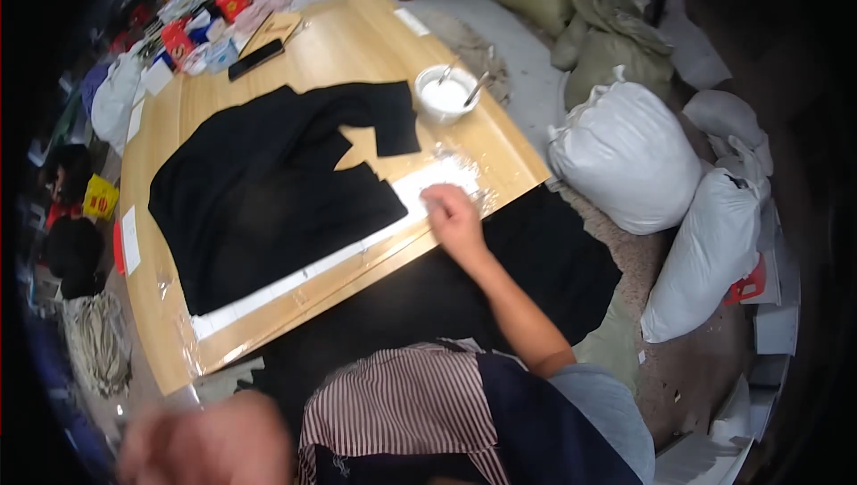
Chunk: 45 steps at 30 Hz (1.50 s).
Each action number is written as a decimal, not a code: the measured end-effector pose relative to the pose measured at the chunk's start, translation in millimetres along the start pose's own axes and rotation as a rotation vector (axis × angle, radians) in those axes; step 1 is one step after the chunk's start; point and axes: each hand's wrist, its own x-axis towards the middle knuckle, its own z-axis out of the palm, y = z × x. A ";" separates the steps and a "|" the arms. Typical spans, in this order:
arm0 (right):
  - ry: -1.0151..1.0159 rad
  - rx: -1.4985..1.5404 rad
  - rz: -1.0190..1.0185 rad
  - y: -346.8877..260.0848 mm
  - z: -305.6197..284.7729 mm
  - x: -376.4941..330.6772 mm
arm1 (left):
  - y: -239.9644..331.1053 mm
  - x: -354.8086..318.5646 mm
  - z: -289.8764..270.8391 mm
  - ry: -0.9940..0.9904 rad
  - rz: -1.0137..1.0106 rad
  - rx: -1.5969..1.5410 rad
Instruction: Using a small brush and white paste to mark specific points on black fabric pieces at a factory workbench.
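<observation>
A black knit garment [277, 190] lies spread on the wooden table [357, 29], one sleeve-like part folded toward the right. Its near edge runs along a white marked strip [295, 285] taped down near the table's front. My right hand [453, 217] is over the strip's right end, just right of the garment, with fingers curled together; whatever may be in them is hidden. Low at the left, off the table, my left hand [210, 440] is smeared by motion and its fingers cannot be made out. More black cloth [553, 253] hangs below the front edge, across my lap.
A white bowl [446, 95] with white contents and utensils stands near the table's right edge. Farther back lie a black phone [255, 59], red packages [234, 1] and other clutter. Stuffed white sacks [629, 150] and olive sacks [616, 47] crowd the floor at right.
</observation>
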 end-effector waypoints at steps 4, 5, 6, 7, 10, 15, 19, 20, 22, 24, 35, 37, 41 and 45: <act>-0.237 0.229 0.294 -1.2 -18.8 20.4 | -9.1 -119.2 -53.2 -1.152 -0.796 0.230; -0.257 0.256 0.285 -3.6 -19.0 26.9 | -15.6 -148.8 -59.8 -1.252 -0.825 0.265; -0.346 0.177 0.120 -5.6 -19.1 34.4 | -23.9 -171.3 -65.0 -1.303 -0.744 0.333; -0.432 0.096 -0.045 -7.9 -17.1 41.8 | -30.4 -188.7 -67.4 -1.395 -0.676 0.403; -0.636 0.019 -0.212 -13.7 0.2 64.0 | -34.7 -221.4 -67.5 -1.600 -0.669 0.637; -0.923 -0.152 -0.296 -9.8 17.0 98.1 | -20.8 -241.0 -58.8 -1.736 -0.614 0.703; -1.030 -0.137 -0.269 1.0 11.8 116.6 | -20.5 -246.7 -50.7 -1.734 -0.669 0.594; -1.073 -0.172 -0.302 3.0 11.7 120.6 | -20.7 -246.4 -47.9 -1.760 -0.667 0.587; -1.057 -0.173 -0.368 5.9 8.9 123.9 | -21.9 -244.3 -40.7 -1.830 -0.662 0.598; -1.079 -0.216 -0.391 8.8 4.5 124.8 | -22.1 -243.1 -32.6 -1.852 -0.677 0.595; -0.903 -0.118 -0.350 34.5 -24.4 104.2 | -16.3 -256.6 -15.7 -1.895 -0.624 0.640; -0.624 -0.022 -0.364 37.8 -31.7 105.4 | -16.8 -255.0 -15.2 -1.893 -0.613 0.644; 0.038 0.300 0.309 47.9 -70.3 136.3 | -16.5 -253.7 -15.0 -1.857 -0.625 0.631; 0.080 -0.047 0.237 53.9 -82.2 191.3 | -16.6 -253.9 -15.7 -1.873 -0.621 0.668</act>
